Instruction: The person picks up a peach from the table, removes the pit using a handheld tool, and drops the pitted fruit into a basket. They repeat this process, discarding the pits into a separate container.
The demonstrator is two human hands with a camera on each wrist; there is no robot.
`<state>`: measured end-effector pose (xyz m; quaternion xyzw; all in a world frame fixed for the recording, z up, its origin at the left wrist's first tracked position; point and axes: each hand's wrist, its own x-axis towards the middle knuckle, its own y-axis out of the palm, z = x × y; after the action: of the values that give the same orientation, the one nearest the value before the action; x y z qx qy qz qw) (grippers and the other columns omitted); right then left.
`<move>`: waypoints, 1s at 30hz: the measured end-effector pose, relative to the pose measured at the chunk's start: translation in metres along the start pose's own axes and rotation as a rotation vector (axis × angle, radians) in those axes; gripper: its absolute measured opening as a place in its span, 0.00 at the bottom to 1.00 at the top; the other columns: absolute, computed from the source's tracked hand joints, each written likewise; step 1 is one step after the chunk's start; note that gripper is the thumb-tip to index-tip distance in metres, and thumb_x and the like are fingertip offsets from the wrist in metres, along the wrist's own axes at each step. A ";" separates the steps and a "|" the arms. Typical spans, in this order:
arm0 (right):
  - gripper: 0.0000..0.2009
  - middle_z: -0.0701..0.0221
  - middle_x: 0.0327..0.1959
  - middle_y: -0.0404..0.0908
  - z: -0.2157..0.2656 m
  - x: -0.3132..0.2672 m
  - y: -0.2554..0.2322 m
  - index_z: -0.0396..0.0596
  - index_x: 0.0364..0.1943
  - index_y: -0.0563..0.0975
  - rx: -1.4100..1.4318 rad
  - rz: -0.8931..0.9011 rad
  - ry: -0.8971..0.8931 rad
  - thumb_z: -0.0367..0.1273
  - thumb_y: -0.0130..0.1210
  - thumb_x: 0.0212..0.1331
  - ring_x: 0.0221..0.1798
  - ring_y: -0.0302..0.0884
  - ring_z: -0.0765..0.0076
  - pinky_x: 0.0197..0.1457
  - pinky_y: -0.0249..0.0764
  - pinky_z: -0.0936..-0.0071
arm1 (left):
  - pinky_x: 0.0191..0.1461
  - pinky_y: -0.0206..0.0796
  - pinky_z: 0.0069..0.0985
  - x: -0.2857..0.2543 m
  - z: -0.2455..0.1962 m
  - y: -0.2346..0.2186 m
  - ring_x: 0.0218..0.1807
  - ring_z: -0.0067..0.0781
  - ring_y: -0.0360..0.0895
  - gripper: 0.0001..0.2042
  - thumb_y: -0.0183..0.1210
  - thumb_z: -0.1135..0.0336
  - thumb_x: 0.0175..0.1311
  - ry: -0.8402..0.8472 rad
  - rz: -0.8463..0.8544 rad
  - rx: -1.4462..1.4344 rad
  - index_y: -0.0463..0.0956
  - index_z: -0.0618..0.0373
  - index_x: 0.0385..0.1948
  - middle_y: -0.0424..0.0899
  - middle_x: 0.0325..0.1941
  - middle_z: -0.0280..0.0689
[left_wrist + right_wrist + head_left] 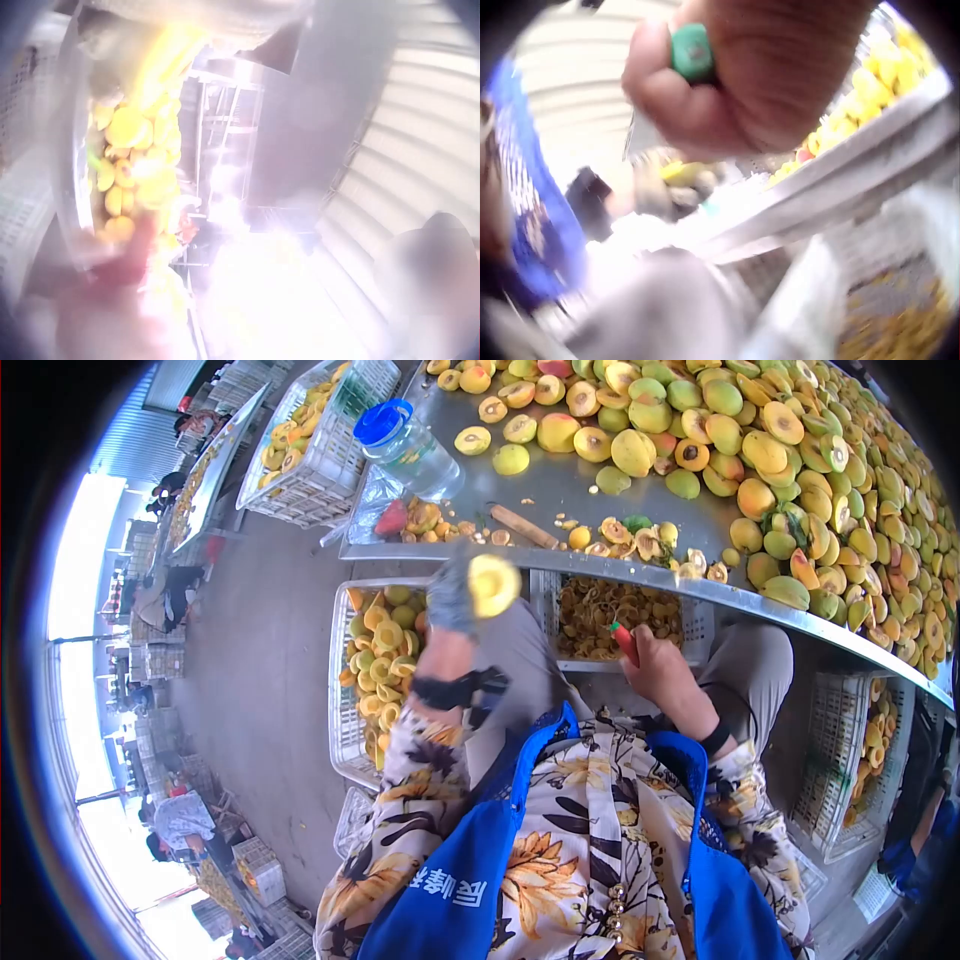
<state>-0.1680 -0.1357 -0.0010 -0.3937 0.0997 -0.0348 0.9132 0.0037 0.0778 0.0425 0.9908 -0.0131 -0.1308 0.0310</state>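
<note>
My left hand [452,600], in a grey glove and blurred, holds a yellow peach half [493,585] with its cut face showing, just below the table's front edge. In the right wrist view the gloved hand lies behind the right hand, with the yellow peach half in its fingers. My bare right hand [665,675] grips a tool by its red handle [625,644]. A green end [694,52] of the tool sticks out of the curled fingers in the right wrist view. The rest of the tool is hidden.
A metal table [440,550] bears a large heap of peaches [720,420], a water jug [410,450] and a wooden stick [523,526]. Under its edge stand a crate of peach halves [385,665] at left and a crate of scraps [610,615] between the knees.
</note>
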 end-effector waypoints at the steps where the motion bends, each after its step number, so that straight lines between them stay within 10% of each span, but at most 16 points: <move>1: 0.18 0.48 0.24 0.73 0.007 0.000 -0.009 0.38 0.36 0.65 -0.002 -0.011 -0.009 0.35 0.56 0.44 0.28 0.71 0.41 0.32 0.68 0.56 | 0.36 0.69 0.22 0.003 -0.006 -0.025 0.30 0.28 0.76 0.23 0.51 0.44 0.55 0.025 -0.060 0.085 0.76 0.59 0.35 0.80 0.29 0.36; 3: 0.19 0.49 0.25 0.74 0.016 -0.003 -0.017 0.39 0.35 0.66 0.147 0.160 0.112 0.36 0.57 0.44 0.32 0.73 0.42 0.35 0.69 0.58 | 0.45 0.67 0.25 0.022 -0.012 -0.089 0.38 0.34 0.76 0.24 0.53 0.45 0.52 0.232 0.091 0.997 0.75 0.57 0.41 0.80 0.36 0.40; 5: 0.20 0.48 0.27 0.74 0.017 -0.001 -0.016 0.38 0.35 0.67 0.134 0.175 0.132 0.38 0.57 0.43 0.35 0.72 0.42 0.39 0.68 0.58 | 0.53 0.61 0.29 0.023 -0.030 -0.102 0.48 0.40 0.73 0.26 0.53 0.43 0.50 -0.010 0.033 1.526 0.72 0.54 0.45 0.76 0.45 0.43; 10: 0.17 0.52 0.23 0.74 0.025 0.004 -0.015 0.40 0.36 0.66 0.204 0.070 0.048 0.37 0.56 0.46 0.28 0.73 0.44 0.31 0.69 0.59 | 0.55 0.60 0.33 0.107 -0.052 -0.025 0.51 0.44 0.70 0.29 0.53 0.41 0.45 0.482 0.057 1.373 0.70 0.48 0.48 0.73 0.49 0.44; 15: 0.18 0.54 0.23 0.75 0.023 -0.001 -0.017 0.42 0.40 0.66 0.224 -0.035 -0.022 0.35 0.56 0.46 0.29 0.74 0.46 0.31 0.70 0.61 | 0.53 0.63 0.36 0.223 -0.025 0.099 0.53 0.43 0.69 0.28 0.59 0.51 0.45 0.368 0.328 1.631 0.66 0.45 0.52 0.69 0.53 0.45; 18: 0.19 0.53 0.24 0.74 0.026 -0.005 -0.029 0.42 0.42 0.66 0.269 -0.052 0.016 0.34 0.56 0.46 0.29 0.73 0.44 0.30 0.70 0.60 | 0.53 0.63 0.34 0.204 -0.015 0.116 0.50 0.43 0.71 0.26 0.62 0.52 0.43 0.510 0.217 1.681 0.71 0.48 0.46 0.73 0.49 0.45; 21: 0.19 0.53 0.24 0.74 0.024 -0.002 -0.034 0.42 0.42 0.66 0.259 -0.065 0.032 0.33 0.56 0.46 0.29 0.74 0.45 0.31 0.70 0.60 | 0.44 0.69 0.34 0.205 -0.029 0.113 0.45 0.39 0.75 0.24 0.62 0.57 0.44 0.284 0.426 1.770 0.70 0.47 0.46 0.77 0.42 0.44; 23: 0.19 0.52 0.24 0.75 0.029 0.006 -0.038 0.42 0.43 0.67 0.287 -0.159 0.000 0.34 0.56 0.46 0.30 0.73 0.44 0.32 0.70 0.60 | 0.47 0.69 0.31 0.188 -0.032 0.099 0.47 0.34 0.74 0.23 0.62 0.60 0.46 -0.080 0.603 0.652 0.70 0.56 0.46 0.78 0.40 0.37; 30: 0.28 0.55 0.30 0.76 0.062 0.051 -0.067 0.40 0.47 0.66 0.445 -0.271 -0.002 0.39 0.61 0.42 0.36 0.76 0.54 0.41 0.70 0.68 | 0.25 0.69 0.24 0.049 -0.054 0.081 0.25 0.28 0.76 0.24 0.51 0.41 0.52 -0.721 0.822 0.090 0.73 0.54 0.38 0.79 0.28 0.34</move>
<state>-0.1039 -0.1450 0.0818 -0.1928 0.0350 -0.1773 0.9644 0.0633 -0.0020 0.0877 0.7968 -0.4147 -0.4384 0.0307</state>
